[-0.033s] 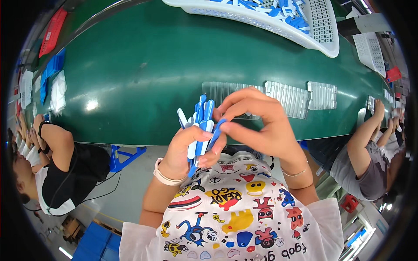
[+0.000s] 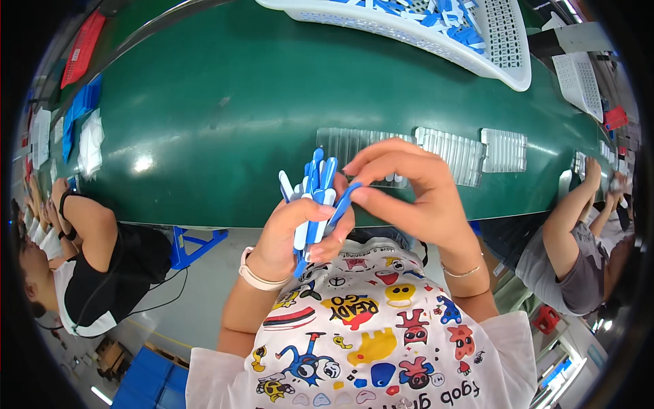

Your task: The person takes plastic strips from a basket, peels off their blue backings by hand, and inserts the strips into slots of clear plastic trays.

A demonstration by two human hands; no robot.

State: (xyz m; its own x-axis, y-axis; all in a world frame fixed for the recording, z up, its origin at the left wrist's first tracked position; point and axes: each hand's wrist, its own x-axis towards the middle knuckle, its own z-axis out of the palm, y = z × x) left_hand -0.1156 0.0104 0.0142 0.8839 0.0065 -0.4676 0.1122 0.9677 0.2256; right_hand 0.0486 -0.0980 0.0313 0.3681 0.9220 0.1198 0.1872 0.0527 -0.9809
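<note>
A bundle of slim blue-and-white plastic pieces point(image 2: 315, 198) with rounded ends is gripped by my left hand point(image 2: 283, 232), its fingers wrapped round it. My right hand point(image 2: 415, 187) is closed in a pinch on the upper end of one blue plastic piece point(image 2: 345, 203). That piece leans against the right side of the bundle, its lower end by my left fingers. Behind my right hand lies a clear ribbed tray point(image 2: 364, 138), partly covered by the fingers. A few white ends show in its near part.
Two more clear ribbed trays point(image 2: 449, 157) point(image 2: 504, 150) lie to the right on the green table point(image 2: 204, 82). A white basket point(image 2: 409, 42) of blue and white pieces stands at the back. Co-workers sit at both sides. White bags point(image 2: 90, 144) lie at the left.
My right hand has shifted slightly right, and the upper end of the pinched blue piece has moved with it, a little away from the bundle. My left hand stays nearly in place.
</note>
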